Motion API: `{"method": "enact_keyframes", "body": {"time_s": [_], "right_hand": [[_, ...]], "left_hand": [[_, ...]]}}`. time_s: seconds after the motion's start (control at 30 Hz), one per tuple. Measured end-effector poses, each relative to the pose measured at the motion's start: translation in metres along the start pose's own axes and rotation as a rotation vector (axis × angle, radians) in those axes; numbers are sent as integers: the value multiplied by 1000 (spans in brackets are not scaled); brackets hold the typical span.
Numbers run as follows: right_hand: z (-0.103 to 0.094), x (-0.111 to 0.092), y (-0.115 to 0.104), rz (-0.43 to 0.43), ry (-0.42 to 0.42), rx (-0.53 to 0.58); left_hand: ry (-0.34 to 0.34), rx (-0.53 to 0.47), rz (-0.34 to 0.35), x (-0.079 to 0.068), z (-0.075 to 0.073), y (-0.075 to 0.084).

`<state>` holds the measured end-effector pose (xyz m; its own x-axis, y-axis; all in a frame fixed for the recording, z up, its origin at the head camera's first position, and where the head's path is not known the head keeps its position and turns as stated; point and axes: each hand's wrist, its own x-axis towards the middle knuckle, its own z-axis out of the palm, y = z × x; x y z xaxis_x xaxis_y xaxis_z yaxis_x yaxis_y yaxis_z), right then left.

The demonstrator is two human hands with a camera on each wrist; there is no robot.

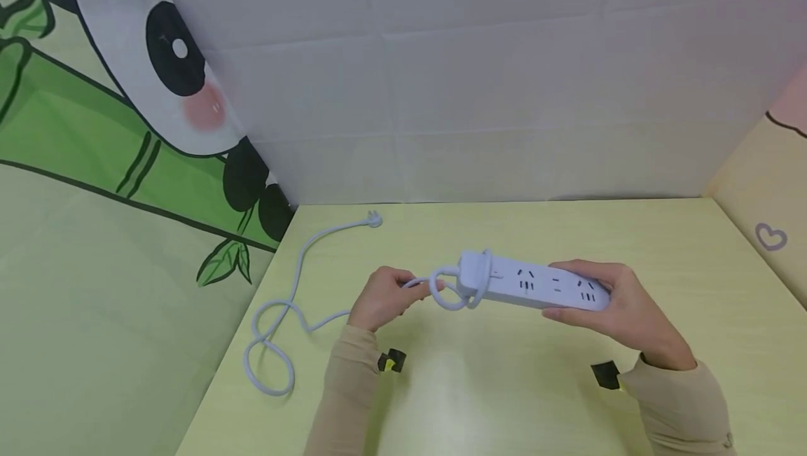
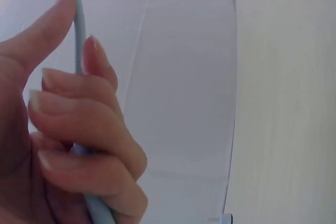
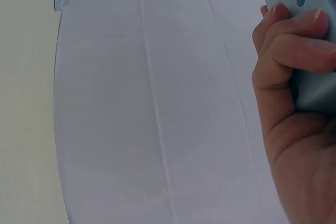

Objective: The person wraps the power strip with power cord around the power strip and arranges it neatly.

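A white power strip [image 1: 536,281] is held up over the table, its sockets facing the head camera. My right hand [image 1: 621,305] grips its right end, thumb on one side and fingers on the other; the right wrist view shows those fingers curled against the strip's underside [image 3: 315,87]. The white power cord [image 1: 447,291] is looped around the strip's left end. Just left of that loop my left hand [image 1: 391,298] holds the cord, and in the left wrist view its fingers curl round the cord [image 2: 80,30]. Beyond this hand the cord's slack trails onto the table.
On the left of the pale yellow table [image 1: 492,386] lies the loose cord [image 1: 293,295] in a twisted loop, ending in a plug [image 1: 374,218] near the back edge. A pale backdrop [image 1: 441,92] rises behind, with a printed panel [image 1: 126,162] at the left.
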<state>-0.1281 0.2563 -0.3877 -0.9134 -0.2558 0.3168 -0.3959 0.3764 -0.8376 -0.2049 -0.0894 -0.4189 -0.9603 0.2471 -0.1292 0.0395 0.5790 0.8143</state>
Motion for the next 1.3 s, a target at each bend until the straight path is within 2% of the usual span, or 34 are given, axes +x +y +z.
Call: {"method": "enact_keyframes", "body": {"time_s": [0.27, 0.8, 1.07, 1.3], "right_hand": [[3, 3, 2, 3, -1, -12], [18, -1, -7, 55, 70, -107], [17, -5, -8, 55, -28, -47], [19, -5, -9, 21, -135, 17]], "left_hand": [[-48, 24, 27, -1, 8, 2], [-37, 31, 51, -13, 6, 6], [-74, -25, 46, -10, 6, 1], [-36, -16, 50, -9, 1, 2]]}}
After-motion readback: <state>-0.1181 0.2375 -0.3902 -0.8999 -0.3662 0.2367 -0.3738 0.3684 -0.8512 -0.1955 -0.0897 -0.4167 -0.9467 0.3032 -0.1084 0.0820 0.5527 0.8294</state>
